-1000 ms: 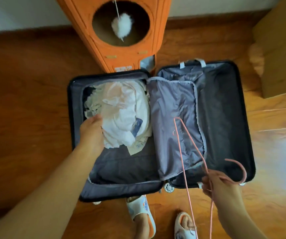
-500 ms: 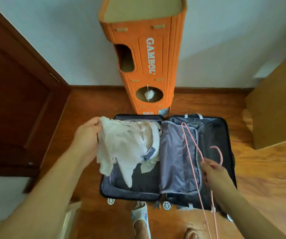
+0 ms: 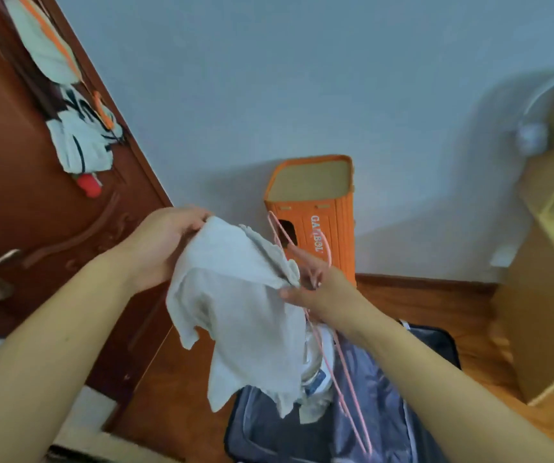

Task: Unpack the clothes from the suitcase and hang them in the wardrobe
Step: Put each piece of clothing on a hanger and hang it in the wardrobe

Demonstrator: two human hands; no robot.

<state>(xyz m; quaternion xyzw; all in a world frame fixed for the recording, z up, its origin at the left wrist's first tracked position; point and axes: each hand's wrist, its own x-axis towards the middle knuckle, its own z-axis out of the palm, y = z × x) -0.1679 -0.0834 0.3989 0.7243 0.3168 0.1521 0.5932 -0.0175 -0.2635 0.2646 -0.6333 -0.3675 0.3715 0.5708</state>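
At the far left stands a dark brown door (image 3: pixel 35 202) with striped and pale clothes (image 3: pixel 81 142) hanging on it. Your left hand (image 3: pixel 163 243) is raised in front of it, fingers curled round the top edge of a white garment (image 3: pixel 242 312), which hangs crumpled down between your forearms. Your right hand (image 3: pixel 322 289) pinches the garment's other side with the thumb while its fingers also hold a pink wire hanger (image 3: pixel 335 362), whose long sides trail downward. Below, the open suitcase (image 3: pixel 385 412) lies on the wooden floor (image 3: pixel 436 305), more pale clothing (image 3: pixel 315 379) bunched inside it. Behind your right hand an orange box (image 3: pixel 329 228) stands against the wall. At the far right is a light wooden shelf unit (image 3: pixel 542 295).
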